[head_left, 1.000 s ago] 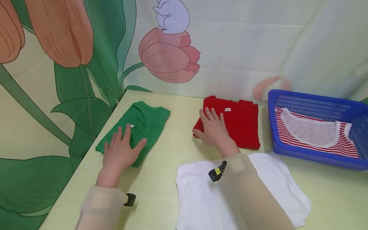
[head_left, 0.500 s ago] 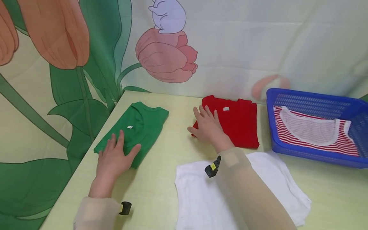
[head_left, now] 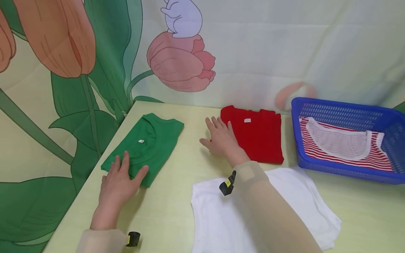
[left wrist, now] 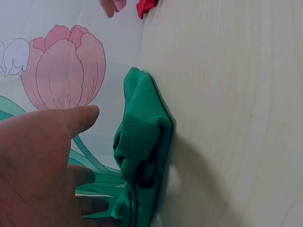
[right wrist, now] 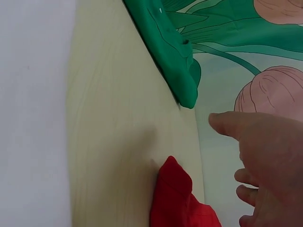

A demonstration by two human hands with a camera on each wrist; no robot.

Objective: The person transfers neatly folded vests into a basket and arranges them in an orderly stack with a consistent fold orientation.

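Note:
A folded green shirt [head_left: 158, 137] with a small white tag lies at the table's left. Over its near corner hovers my left hand [head_left: 118, 184], fingers spread; the left wrist view has daylight between that hand and the green shirt [left wrist: 142, 137]. Toward the back middle is a folded red shirt [head_left: 259, 140], also tagged. My right hand [head_left: 221, 140] overlaps its left edge in the head view, fingers loosely extended and holding nothing. In front, a white garment [head_left: 218, 218] lies spread flat, partly covered by my right sleeve.
A blue plastic basket [head_left: 341, 169] stands at the right, with a red-and-white striped shirt [head_left: 345, 158] folded inside. Behind the pale table [head_left: 164, 218] hangs a cloth backdrop [head_left: 259, 52] printed with tulips. Each wrist carries a small black camera.
Both hands have drawn away from the shirts: the left back toward the near side, the right leftward off the red shirt. The shirts stay folded where they were; the view shifts slightly.

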